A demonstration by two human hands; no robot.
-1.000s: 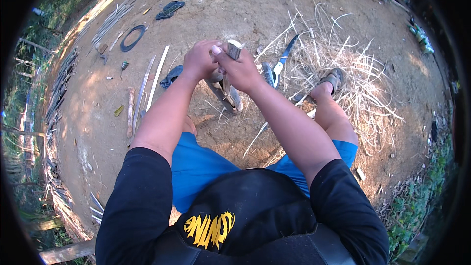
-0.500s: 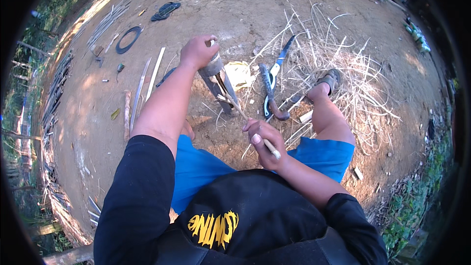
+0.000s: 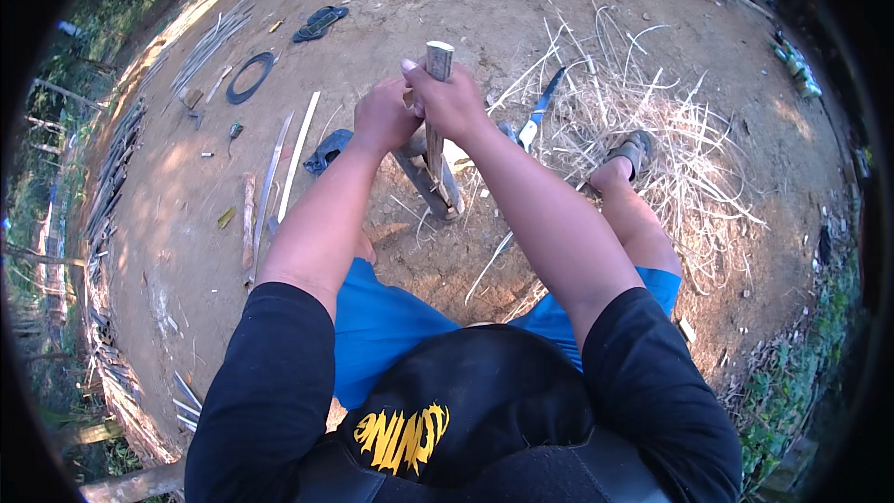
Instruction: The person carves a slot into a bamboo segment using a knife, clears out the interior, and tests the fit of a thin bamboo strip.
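Both my hands meet above a leaning wooden post (image 3: 426,188) on the ground in front of me. My right hand (image 3: 456,104) is closed round an upright wooden stick (image 3: 440,58) with a pale cut top, which stands out above the fingers. My left hand (image 3: 384,115) is closed just beside it at the top of the post. What lies inside the left fingers is hidden. Right of the post lies a saw (image 3: 540,112) with a dark and blue blade and a white handle, partly covered by my right forearm.
Pale shavings (image 3: 643,149) are heaped at the right, round my sandalled foot (image 3: 618,160). On the left lie long strips (image 3: 299,151), a black coil (image 3: 250,77) and a dark crumpled thing (image 3: 326,151). Dark sandals (image 3: 320,24) lie farther off.
My right hand has moved up and away from my lap to beside my left hand. The thin stick it held near my lap no longer shows there. My right forearm now covers part of the saw.
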